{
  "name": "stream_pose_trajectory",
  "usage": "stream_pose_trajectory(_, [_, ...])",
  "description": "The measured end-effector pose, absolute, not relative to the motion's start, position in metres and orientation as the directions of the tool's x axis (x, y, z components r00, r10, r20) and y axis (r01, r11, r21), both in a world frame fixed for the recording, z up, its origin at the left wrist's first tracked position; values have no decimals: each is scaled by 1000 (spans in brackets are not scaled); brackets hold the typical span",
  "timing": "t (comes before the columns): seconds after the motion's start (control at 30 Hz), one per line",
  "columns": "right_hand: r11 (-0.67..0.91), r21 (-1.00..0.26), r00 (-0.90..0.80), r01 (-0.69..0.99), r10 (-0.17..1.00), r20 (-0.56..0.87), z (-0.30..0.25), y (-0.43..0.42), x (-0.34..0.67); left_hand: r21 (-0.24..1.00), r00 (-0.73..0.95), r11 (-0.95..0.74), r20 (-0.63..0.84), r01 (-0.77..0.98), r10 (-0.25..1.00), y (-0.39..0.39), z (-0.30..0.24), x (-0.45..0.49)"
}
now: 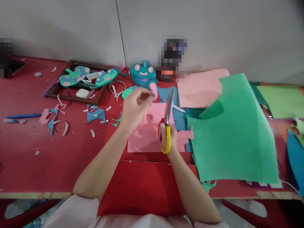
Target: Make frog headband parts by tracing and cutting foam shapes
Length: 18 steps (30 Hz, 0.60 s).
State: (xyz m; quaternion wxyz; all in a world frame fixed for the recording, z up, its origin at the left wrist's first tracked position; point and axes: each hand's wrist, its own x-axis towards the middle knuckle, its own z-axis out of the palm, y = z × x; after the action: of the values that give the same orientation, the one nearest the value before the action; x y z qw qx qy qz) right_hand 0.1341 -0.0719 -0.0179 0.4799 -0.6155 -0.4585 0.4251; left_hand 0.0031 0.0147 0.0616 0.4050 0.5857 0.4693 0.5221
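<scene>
Between the thumb and fingers of my left hand [139,106] is a small curved pink felt piece [154,90], held up above the table. My right hand [169,136] grips a pair of scissors [169,109] with yellow and red handles, blades pointing up and away from me. The blades stand to the right of the pink piece, apart from it; they look closed or nearly so. Below both hands lies a pink felt sheet [140,142] with cut-out holes, partly over a blue sheet [181,118]. A teal frog-like felt figure [143,76] sits just beyond my left hand.
A brown tray [95,100] at the back left holds green felt shapes [74,76] and a white case [83,93]. Felt scraps [96,113] and a blue pen [23,116] lie at left. A large green sheet [237,136] covers the right side, beside a light pink sheet [201,88].
</scene>
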Motion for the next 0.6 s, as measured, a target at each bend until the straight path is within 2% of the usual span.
stream_pose_trajectory(0.13, [-138, -989, 320, 45, 940, -117, -2, -73, 136, 964, 2, -230, 232, 130, 973, 17, 64, -1])
stream_pose_trajectory(0.27, [-106, -989, 448, 106, 893, -48, 7, -68, 151, 956, -33, -233, 242, 176, 970, 19, 67, -5])
stream_pose_trajectory(0.33, [-88, -974, 537, 210, 843, 40, 5, -63, 165, 950, -52, -251, 264, 183, 963, 21, 68, -9])
stream_pose_trajectory(0.4, [-74, -915, 578, 396, 794, 186, 2, -58, 179, 944, -77, -270, 289, 191, 954, 24, 68, -14])
stream_pose_trajectory(0.5, [-86, -740, 517, 667, 768, 378, -3, -52, 194, 937, -119, -286, 312, 199, 942, 27, 68, -21])
stream_pose_trajectory(0.6, [-99, -621, 460, 777, 763, 454, -7, -50, 200, 935, -175, -308, 338, 179, 925, 28, 69, -26])
